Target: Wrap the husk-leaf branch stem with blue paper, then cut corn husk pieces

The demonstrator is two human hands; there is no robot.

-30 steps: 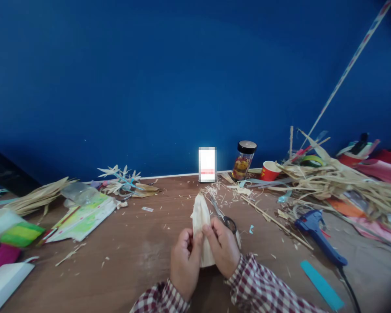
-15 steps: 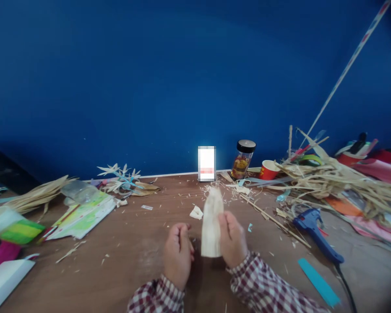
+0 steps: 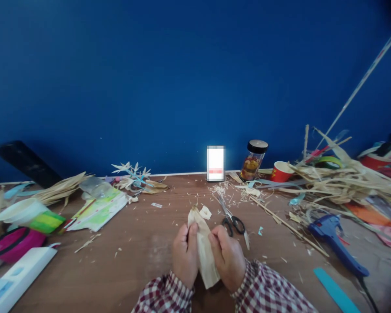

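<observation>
My left hand (image 3: 184, 254) and my right hand (image 3: 228, 256) both pinch a pale dried corn husk (image 3: 204, 252) between them, low over the wooden table (image 3: 137, 256). The husk stands roughly upright, its pointed tip away from me. A small torn husk scrap (image 3: 205, 212) lies just beyond the tip. Black-handled scissors (image 3: 232, 217) rest on the table right of the husk, close to my right hand.
A blue glue gun (image 3: 335, 239) and a teal strip (image 3: 335, 289) lie at the right, beside a heap of dried husks (image 3: 342, 182). At the back stand a jar (image 3: 254, 160) and a red cup (image 3: 281, 171). Bowls, paper and a white box crowd the left.
My left hand, which had let go half a second ago, grips the husk again. The husk has tilted slightly left and a scrap now lies beyond it. The view has shifted left.
</observation>
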